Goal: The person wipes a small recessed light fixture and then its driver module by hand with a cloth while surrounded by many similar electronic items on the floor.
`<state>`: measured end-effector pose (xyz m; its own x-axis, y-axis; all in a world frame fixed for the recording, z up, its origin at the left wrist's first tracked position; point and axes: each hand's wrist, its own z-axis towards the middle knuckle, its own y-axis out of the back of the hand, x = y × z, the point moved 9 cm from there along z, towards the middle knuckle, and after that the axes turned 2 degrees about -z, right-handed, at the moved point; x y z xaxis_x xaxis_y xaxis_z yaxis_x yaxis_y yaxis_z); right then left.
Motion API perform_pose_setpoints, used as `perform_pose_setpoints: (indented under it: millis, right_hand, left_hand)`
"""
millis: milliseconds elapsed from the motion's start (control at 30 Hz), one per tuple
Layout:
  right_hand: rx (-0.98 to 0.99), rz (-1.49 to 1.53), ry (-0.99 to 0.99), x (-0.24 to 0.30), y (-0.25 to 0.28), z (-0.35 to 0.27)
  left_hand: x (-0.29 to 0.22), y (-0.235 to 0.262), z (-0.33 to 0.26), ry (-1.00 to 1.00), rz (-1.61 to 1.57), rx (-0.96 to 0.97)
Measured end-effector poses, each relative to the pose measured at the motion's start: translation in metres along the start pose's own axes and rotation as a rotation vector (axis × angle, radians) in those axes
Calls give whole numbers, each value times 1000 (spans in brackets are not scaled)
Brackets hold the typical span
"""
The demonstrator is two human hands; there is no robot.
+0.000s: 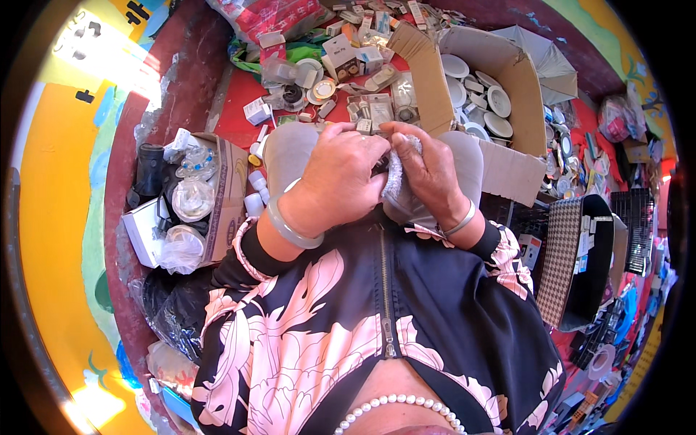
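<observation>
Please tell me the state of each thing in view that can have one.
Grey cloth: bunched, held in the right hand
Left hand: fingers bent
Right cardboard box: open, flaps spread, holding white discs
Left cardboard box: open, filled
Checkered box: open
Jacket zip: partly closed, open near neck

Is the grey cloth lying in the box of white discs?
No, the grey cloth is in the right hand, outside the box.

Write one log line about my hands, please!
left hand: fingers curled, grip unclear | right hand: holding grey cloth | ahead, rightward: cardboard box with white discs
</observation>
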<state>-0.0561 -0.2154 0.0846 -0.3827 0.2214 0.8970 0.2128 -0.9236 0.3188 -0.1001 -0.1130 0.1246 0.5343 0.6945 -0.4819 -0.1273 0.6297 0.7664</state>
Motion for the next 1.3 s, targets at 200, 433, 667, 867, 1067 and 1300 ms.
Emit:
perform_pose_setpoints:
  millis: [200,433,667,867,1067,1300]
  right_hand:
    - [-117,398,-306,-48,42,8]
    - [-145,907,-536,-40,28,3]
    - [219,-198,364,29,-16,-2]
    - [142,-40,347,24,-12,-7]
    - [-30,-8,37,13,4,4]
    - [-107,1131,-479,-107,21,26]
  left_hand:
    - [8,20,-5,78,-34,-76]
    - [11,24,-12,84,100,-160]
    - [7,23,-5,51,57,-174]
    - [23,10,-9,166,-400,-66]
    - [25,11,-9,251,-518,-51]
    - [55,20,-29,416,-726,-137]
